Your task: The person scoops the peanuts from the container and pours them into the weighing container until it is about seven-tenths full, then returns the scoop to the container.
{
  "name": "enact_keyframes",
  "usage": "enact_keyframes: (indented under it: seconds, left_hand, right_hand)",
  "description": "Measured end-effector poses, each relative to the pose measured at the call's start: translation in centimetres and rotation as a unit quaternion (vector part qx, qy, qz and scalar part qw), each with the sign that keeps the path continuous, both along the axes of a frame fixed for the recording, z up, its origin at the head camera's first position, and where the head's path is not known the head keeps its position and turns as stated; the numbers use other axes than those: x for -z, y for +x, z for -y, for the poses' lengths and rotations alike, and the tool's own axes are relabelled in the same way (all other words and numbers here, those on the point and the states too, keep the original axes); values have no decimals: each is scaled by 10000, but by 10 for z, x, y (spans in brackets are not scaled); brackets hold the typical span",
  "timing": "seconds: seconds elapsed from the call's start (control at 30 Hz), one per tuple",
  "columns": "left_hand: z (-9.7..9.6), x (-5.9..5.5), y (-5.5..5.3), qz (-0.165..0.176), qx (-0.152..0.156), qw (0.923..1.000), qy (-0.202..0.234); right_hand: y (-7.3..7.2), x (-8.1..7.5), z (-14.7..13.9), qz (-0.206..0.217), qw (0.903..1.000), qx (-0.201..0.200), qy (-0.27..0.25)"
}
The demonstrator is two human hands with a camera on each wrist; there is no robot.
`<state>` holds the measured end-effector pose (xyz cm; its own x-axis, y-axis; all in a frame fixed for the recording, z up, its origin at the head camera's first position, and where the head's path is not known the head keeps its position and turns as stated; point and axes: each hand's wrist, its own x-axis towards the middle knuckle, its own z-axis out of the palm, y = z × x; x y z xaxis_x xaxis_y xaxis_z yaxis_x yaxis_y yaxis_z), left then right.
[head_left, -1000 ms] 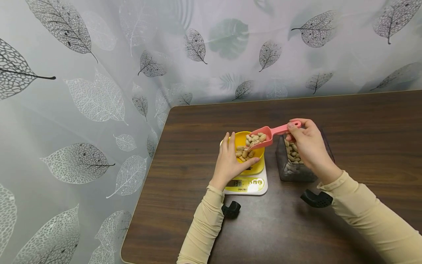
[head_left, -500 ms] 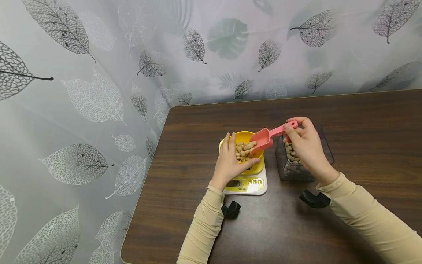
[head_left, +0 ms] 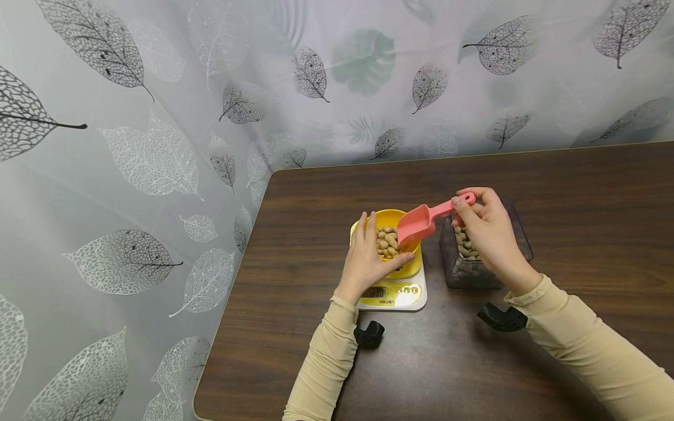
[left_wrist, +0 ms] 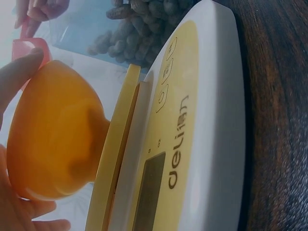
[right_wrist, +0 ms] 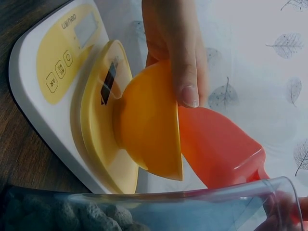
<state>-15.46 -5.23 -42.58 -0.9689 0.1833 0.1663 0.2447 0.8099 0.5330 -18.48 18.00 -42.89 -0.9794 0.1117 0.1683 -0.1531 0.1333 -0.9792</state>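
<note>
A yellow bowl (head_left: 391,216) stands on the white and yellow kitchen scale (head_left: 416,303), with peanuts (head_left: 387,241) inside it. My left hand (head_left: 364,260) holds the bowl from the left, thumb and fingers spread round its rim. My right hand (head_left: 489,231) grips the handle of a pink scoop (head_left: 418,222). The scoop is tilted down with its mouth in the bowl; no peanuts show on its visible inner face. In the right wrist view, the left thumb lies on the wall of the bowl (right_wrist: 149,120), and the scoop (right_wrist: 219,147) leans in over the rim.
A clear dark-tinted container (head_left: 471,280) of peanuts (head_left: 466,242) stands right of the scale, beneath my right hand. The brown wooden table (head_left: 295,234) ends at the left and back, by a leaf-patterned curtain (head_left: 363,128).
The scoop, full of peanuts a second ago, has tipped down and its peanuts have slid into the bowl. The scale's display changed from about 131 to about 230. My left hand stayed put.
</note>
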Motion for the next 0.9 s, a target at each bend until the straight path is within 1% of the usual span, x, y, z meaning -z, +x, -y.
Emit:
enact_keyframes:
  seconds: [0.1,0.17,0.3,0.43,0.53,0.6,0.67,0.7,0.73,0.83,0.9]
  left_hand:
    - [-1,0,0,-28,5,10000,8]
    - [-1,0,1,-19,5,10000,0]
    - [-1,-3,2,76,11,10000,-4]
    - [-1,-8,3,132,4,9999,-34]
    - [-1,-11,3,97,-10,9999,-85]
    - [-1,-12,3,67,-15,9999,-99]
    - [-1,-14,3,33,-3,10000,-93]
    - [-1,-15,3,17,5,10000,-60]
    - [-2,-17,3,-6,18,10000,-37]
    - [-5,-23,2,-134,67,9999,-52]
    - [-8,-27,1,-225,112,9997,-47]
  right_hand:
    - [0,1,-1,27,9999,41,101]
    - [-1,3,0,37,9999,148,56]
    - [-2,5,-1,62,9996,242,137]
    - [-4,7,-2,85,9994,294,140]
    - [-7,8,-3,64,9996,285,53]
    - [-7,6,-3,34,9997,254,2]
    - [-4,-1,-3,4,9998,193,-73]
    - [-1,-10,-2,9,9999,134,-101]
    - [3,-18,0,-24,9996,82,-271]
    - [18,-52,5,-132,9973,-16,-728]
    - [28,-73,8,-261,9935,-72,-1104]
